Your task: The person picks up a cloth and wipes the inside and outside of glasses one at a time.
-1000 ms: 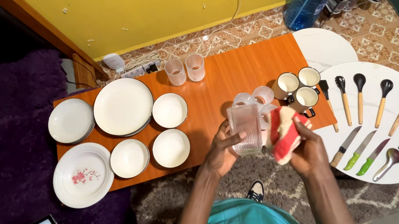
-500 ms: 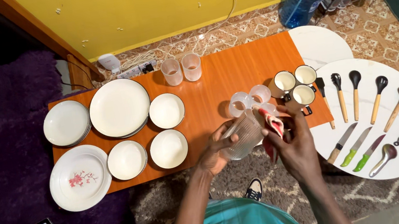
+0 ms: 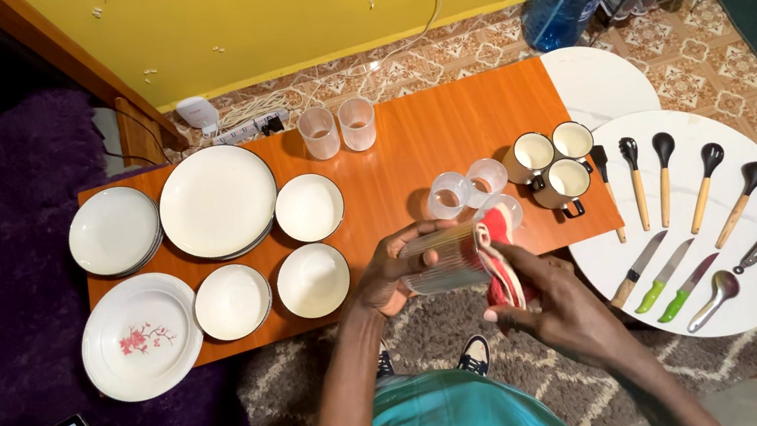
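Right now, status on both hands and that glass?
Left hand gripping ribbed glass, tipped sideways. Right hand pressing red cloth into its mouth. Nothing blocking; frosted cups on the orange table just beyond.

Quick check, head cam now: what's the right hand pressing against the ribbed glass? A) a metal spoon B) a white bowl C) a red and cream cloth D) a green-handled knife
C: the right hand holds a red and cream cloth against the mouth of the ribbed glass, which the left hand holds on its side.
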